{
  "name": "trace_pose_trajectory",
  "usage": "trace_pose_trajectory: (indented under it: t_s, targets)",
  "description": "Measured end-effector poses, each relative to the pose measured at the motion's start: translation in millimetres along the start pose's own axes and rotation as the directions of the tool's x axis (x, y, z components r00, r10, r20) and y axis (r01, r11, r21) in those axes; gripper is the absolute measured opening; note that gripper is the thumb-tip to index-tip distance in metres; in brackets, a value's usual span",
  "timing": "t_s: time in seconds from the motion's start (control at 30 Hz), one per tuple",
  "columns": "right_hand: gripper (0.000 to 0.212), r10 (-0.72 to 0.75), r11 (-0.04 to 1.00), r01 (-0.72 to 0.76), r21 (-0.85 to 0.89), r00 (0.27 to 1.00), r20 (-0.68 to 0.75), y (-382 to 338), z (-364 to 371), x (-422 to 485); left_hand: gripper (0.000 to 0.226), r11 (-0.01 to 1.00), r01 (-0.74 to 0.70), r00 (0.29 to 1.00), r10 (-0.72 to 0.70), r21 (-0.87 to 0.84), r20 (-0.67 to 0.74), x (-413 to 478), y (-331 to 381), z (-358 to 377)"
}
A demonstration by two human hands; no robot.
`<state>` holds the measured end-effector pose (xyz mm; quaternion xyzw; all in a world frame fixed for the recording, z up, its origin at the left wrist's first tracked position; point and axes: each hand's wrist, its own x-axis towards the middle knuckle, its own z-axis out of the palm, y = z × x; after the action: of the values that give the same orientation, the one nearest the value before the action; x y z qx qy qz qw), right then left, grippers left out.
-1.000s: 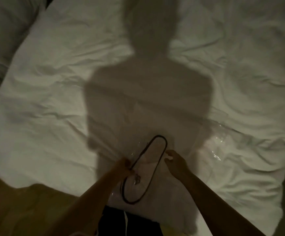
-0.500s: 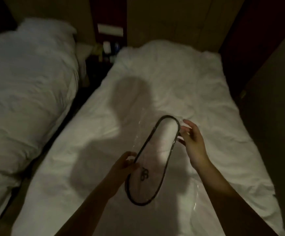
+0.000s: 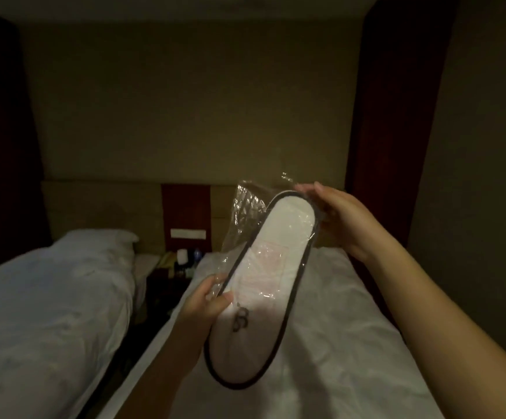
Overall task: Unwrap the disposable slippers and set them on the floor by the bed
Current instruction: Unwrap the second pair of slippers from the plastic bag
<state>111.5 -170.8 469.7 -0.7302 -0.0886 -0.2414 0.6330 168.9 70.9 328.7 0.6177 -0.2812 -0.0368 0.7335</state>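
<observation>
I hold up a pack of white disposable slippers (image 3: 264,285) with a dark trim and a small dark logo, raised in the air over the bed (image 3: 336,343). A clear plastic wrapper (image 3: 244,204) covers its upper half and sticks out loose at the top left. My left hand (image 3: 206,300) pinches the slipper's left edge near the middle, through the plastic. My right hand (image 3: 339,216) grips the top end of the pack, fingers over the wrapper. The lower half of the slipper is bare.
A second bed (image 3: 49,313) with a pillow lies at the left, across a narrow dark aisle. A nightstand (image 3: 173,267) with small bottles and a phone stands between the headboards. Dark red wall panels flank the room; the right wall is close to the bed.
The camera has tilted up from the bed toward the headboard wall. Both hands lifted the slipper pack off the sheet into the air, and the wrapper has slid toward the top end.
</observation>
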Motion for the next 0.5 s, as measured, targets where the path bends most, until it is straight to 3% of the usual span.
trace_pose_trajectory:
  t_s: [0.07,0.2,0.33,0.43,0.5]
  targets:
    - [0.025,-0.102,0.995,0.102,-0.015,0.995,0.011,-20,-2,2,0.027,0.998,-0.040,0.998,0.041,-0.044,0.041,-2,8,3]
    - [0.044,-0.222,0.974,0.220,0.055,0.974,0.033,-44,-13,6,0.026,0.994,-0.029,0.999,0.033,-0.105,0.039,-7,14,3]
    - [0.042,-0.080,0.997,0.080,0.012,0.984,0.157,-53,-29,12,0.026,0.994,-0.022,1.000,0.022,-0.104,-0.003,-8,16,2]
    - [0.016,0.021,0.934,0.036,-0.356,0.988,0.156,-54,-31,18,0.029,0.996,-0.046,0.998,0.043,-0.077,-0.040,-6,17,5]
    - [0.027,0.054,0.776,0.074,-0.626,0.981,0.184,-52,-27,23,0.028,0.997,-0.054,0.998,0.052,-0.063,-0.035,-6,16,8]
